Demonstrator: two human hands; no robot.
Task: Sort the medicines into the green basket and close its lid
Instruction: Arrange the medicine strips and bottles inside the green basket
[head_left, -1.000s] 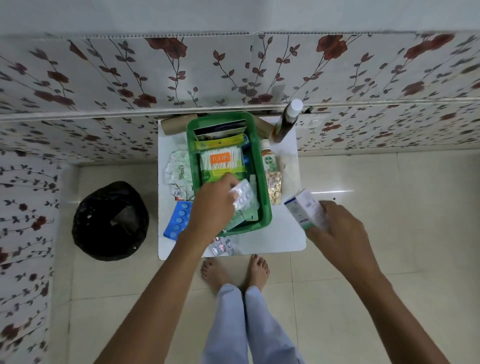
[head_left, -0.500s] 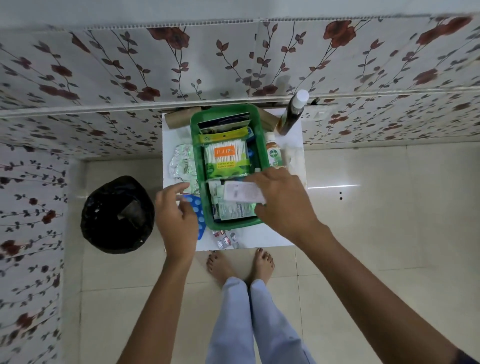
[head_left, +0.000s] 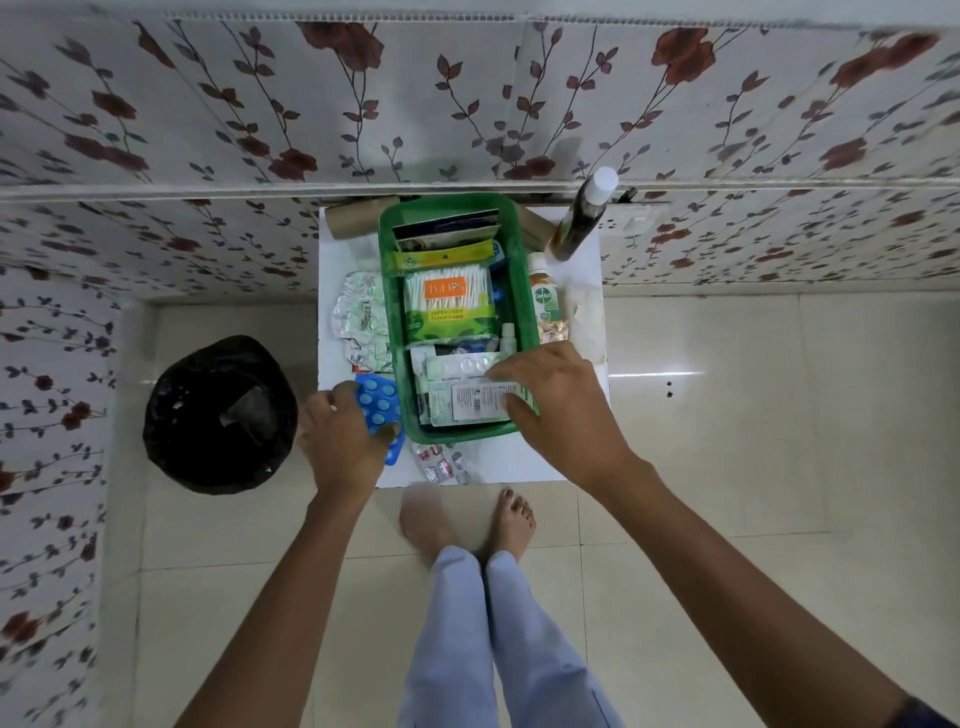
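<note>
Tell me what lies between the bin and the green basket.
In the head view, the left hand on a blue blister pack fills most of the gap between bin and basket, over floor and table edge.

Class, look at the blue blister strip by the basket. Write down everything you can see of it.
The blue blister strip is a flat plastic card with rows of round, paler blue bubbles. It lies on the white table, just left of the green basket, outside it. The left hand grips its near end and covers part of it.
</note>
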